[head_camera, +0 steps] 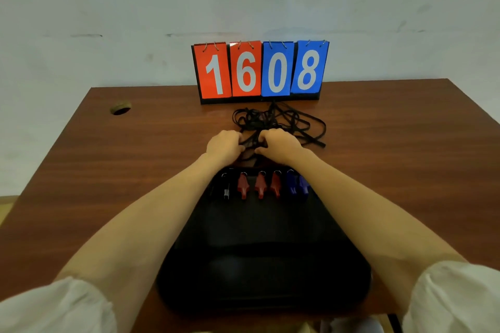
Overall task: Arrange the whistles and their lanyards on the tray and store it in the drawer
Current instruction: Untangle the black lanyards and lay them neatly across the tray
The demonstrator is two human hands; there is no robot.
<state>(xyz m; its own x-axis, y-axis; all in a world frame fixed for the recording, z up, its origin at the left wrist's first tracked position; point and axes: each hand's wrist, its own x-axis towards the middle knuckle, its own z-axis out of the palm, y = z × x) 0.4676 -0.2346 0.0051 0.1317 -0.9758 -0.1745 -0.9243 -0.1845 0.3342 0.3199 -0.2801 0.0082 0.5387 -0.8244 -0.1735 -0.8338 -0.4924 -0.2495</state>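
Note:
A black tray lies on the table in front of me. Along its far edge stand several whistles in a row: a black whistle at the left, three red whistles in the middle, two blue whistles at the right. Beyond the tray lies a tangle of black lanyards. My left hand and my right hand sit side by side at the near end of the tangle, each with fingers curled round black lanyard strands between them.
A flip scoreboard reading 1608 stands at the table's back edge against the wall. A round cable hole is at the back left of the brown table. The table's right edge slopes away at the right.

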